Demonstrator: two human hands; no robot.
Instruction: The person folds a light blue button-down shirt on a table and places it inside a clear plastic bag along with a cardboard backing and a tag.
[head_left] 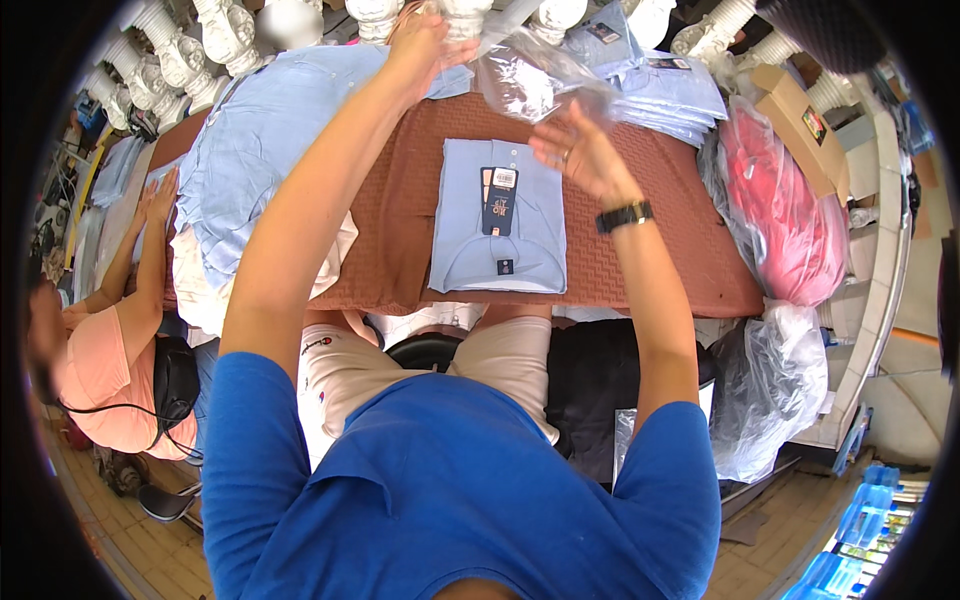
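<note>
A clear plastic bag (530, 85) is up over the far side of the table, between my two hands. My left hand (422, 48) is stretched out at the bag's left, fingers apart; whether its fingertips touch the plastic is not clear. My right hand (588, 158) is open below the bag's lower right edge, fingers spread and fingertips at the plastic. That wrist wears a dark watch (624, 216). Below my hands a folded light-blue shirt (462, 225) lies flat on the brown table cover (400, 215), with dark and white hang tags (500, 200) on its front.
Loose blue shirts (255, 140) are heaped at left, and folded blue shirts (665, 100) are stacked far right. Bagged red clothing (770, 200) and a cardboard box (800, 125) stand beyond the right edge. White balusters (225, 35) line the back. Another person (115, 380) works at left.
</note>
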